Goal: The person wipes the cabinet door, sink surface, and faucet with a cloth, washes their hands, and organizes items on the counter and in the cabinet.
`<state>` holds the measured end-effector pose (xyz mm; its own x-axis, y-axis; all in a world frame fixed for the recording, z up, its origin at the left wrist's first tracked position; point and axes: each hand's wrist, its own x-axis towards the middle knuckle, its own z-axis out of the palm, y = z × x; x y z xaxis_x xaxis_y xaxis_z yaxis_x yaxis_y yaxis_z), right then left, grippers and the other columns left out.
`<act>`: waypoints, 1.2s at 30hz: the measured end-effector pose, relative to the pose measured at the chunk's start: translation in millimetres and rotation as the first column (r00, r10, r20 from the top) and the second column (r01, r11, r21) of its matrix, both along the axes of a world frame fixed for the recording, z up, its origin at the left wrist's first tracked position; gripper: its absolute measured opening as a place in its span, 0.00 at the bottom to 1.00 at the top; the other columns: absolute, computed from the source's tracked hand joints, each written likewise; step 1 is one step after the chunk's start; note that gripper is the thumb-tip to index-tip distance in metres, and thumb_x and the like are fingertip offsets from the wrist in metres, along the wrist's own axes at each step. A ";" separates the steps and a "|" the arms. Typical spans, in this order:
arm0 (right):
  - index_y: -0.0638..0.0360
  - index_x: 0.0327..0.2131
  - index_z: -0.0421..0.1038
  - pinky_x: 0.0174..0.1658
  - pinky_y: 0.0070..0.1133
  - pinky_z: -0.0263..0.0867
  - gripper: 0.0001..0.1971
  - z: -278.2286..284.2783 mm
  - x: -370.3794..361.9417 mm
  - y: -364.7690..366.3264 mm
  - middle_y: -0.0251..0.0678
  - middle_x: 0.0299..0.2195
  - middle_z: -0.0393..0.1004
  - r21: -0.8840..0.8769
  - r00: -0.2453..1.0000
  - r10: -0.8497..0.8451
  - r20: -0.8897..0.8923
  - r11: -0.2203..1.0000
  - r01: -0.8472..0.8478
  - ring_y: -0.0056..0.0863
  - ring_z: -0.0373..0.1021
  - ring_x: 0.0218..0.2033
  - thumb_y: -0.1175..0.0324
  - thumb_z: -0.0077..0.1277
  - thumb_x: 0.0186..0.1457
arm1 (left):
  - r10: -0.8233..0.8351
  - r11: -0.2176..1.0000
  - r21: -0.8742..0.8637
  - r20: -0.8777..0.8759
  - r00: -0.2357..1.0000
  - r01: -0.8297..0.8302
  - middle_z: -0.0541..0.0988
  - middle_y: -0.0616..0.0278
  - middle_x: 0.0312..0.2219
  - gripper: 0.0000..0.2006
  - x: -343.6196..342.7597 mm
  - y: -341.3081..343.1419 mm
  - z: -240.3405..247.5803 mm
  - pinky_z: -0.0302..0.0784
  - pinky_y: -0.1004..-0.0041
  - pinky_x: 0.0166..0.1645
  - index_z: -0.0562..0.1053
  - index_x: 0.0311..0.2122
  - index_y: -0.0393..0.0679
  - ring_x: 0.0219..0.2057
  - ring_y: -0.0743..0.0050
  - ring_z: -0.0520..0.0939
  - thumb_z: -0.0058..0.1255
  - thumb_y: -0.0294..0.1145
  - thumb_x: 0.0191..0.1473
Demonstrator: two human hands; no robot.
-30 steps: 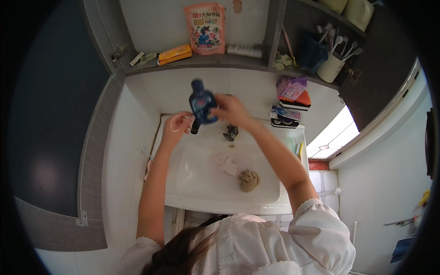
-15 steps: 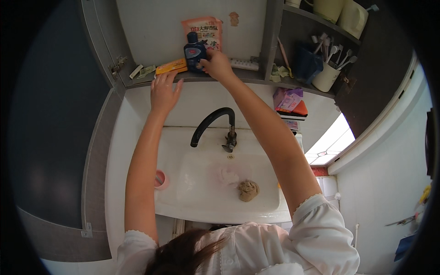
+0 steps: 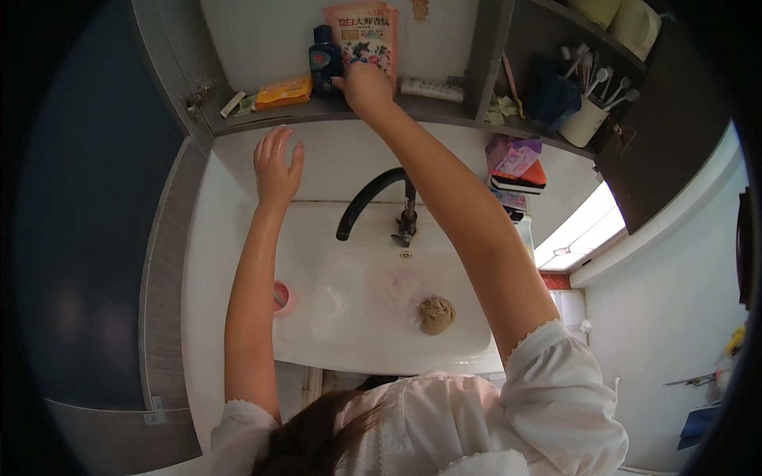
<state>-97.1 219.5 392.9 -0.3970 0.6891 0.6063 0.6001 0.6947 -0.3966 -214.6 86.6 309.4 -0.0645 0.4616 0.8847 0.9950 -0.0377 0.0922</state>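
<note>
My right hand (image 3: 369, 89) reaches up to the cabinet shelf, in front of a pink printed pouch (image 3: 367, 36) that stands against the back wall. Its thumb points left toward a dark blue bottle (image 3: 324, 63) with a dark cap, upright beside the pouch. The other fingers are largely hidden behind the hand, so a grip cannot be made out. Just below the shelf edge, my left hand (image 3: 276, 168) is raised and open, fingers stretched and nothing in it. An orange-yellow box (image 3: 283, 93) lies on the shelf above it.
Below is a white sink (image 3: 333, 337) with a black curved faucet (image 3: 373, 194), a wet brown cloth (image 3: 436, 315) and a pink cup (image 3: 282, 297). A toothbrush cup (image 3: 581, 123) stands on the right shelf. An open cabinet door (image 3: 79, 238) fills the left side.
My right hand has moved from the blue bottle to the front of the pouch. The bottle now stands further left against the pouch. My left hand has drawn back from the orange-yellow box.
</note>
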 end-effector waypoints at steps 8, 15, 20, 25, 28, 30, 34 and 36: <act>0.62 0.19 0.69 0.23 0.26 0.64 0.04 -1.6 1.5 3.1 0.43 0.20 0.70 0.125 0.995 -0.048 0.082 0.991 0.037 0.34 0.68 0.22 0.72 0.47 0.37 | -0.140 0.986 -0.074 0.128 0.982 0.150 0.69 0.54 0.34 0.11 15.4 -12.7 -54.8 0.62 0.64 0.41 0.65 0.36 0.39 0.37 0.57 0.67 0.42 0.30 0.45; 0.59 0.21 0.69 0.22 0.25 0.63 0.04 -9.9 15.3 4.3 0.39 0.17 0.70 0.351 0.980 -0.090 0.176 0.936 0.023 0.32 0.68 0.20 0.74 0.47 0.35 | -0.137 0.956 -0.210 0.307 0.942 0.207 0.69 0.53 0.32 0.11 43.4 -26.2 -128.2 0.62 0.67 0.40 0.66 0.35 0.38 0.36 0.56 0.68 0.43 0.28 0.44; 0.56 0.32 0.65 0.20 0.22 0.61 0.12 -59.7 72.3 -50.3 0.35 0.16 0.66 0.571 0.860 0.471 -0.197 0.768 -0.290 0.29 0.65 0.16 0.75 0.45 0.38 | -0.104 0.883 -0.348 0.508 0.855 0.314 0.70 0.54 0.30 0.12 74.5 -54.9 -191.3 0.65 0.69 0.36 0.66 0.35 0.38 0.32 0.59 0.70 0.44 0.28 0.42; 0.55 0.39 0.61 0.31 0.25 0.61 0.19 -266.4 197.3 -112.8 0.39 0.34 0.65 -0.208 0.995 0.100 0.001 0.973 -0.097 0.34 0.63 0.32 0.69 0.46 0.39 | -0.136 0.754 -0.444 0.615 0.777 0.483 0.70 0.57 0.30 0.12 110.6 -90.8 -266.1 0.66 0.70 0.34 0.65 0.35 0.40 0.31 0.62 0.71 0.45 0.29 0.42; 0.53 0.44 0.55 0.41 0.27 0.57 0.25 -340.5 235.9 -162.6 0.42 0.42 0.58 -0.388 0.985 -0.070 0.155 0.913 0.126 0.37 0.57 0.42 0.66 0.47 0.38 | 0.036 0.611 -0.593 0.683 0.730 0.525 0.70 0.57 0.31 0.12 124.4 -110.0 -294.7 0.66 0.70 0.35 0.66 0.35 0.41 0.31 0.62 0.71 0.45 0.30 0.42; 0.52 0.45 0.53 0.46 0.29 0.53 0.27 -360.7 247.3 -181.9 0.42 0.46 0.53 -0.429 0.902 0.010 0.432 0.882 0.195 0.39 0.50 0.48 0.64 0.48 0.37 | 0.116 0.493 -0.695 0.648 0.752 0.523 0.70 0.56 0.31 0.12 131.3 -116.5 -311.3 0.66 0.70 0.36 0.66 0.35 0.41 0.32 0.62 0.71 0.45 0.32 0.41; 0.53 0.43 0.57 0.46 0.32 0.52 0.24 -398.2 244.8 -184.3 0.42 0.44 0.56 -0.414 0.842 0.055 0.536 0.887 0.205 0.39 0.50 0.47 0.64 0.48 0.37 | 0.094 0.378 -0.746 0.620 0.779 0.548 0.69 0.54 0.32 0.13 146.3 -115.9 -329.5 0.66 0.69 0.36 0.66 0.35 0.41 0.33 0.61 0.71 0.44 0.32 0.41; 0.55 0.38 0.60 0.45 0.31 0.53 0.20 -419.7 243.1 -171.5 0.40 0.42 0.57 -0.432 0.892 0.017 0.452 0.879 0.202 0.38 0.52 0.46 0.65 0.48 0.36 | 0.104 0.291 -0.746 0.647 0.755 0.599 0.69 0.53 0.32 0.14 158.8 -113.1 -331.3 0.66 0.69 0.37 0.66 0.36 0.41 0.33 0.60 0.71 0.45 0.32 0.41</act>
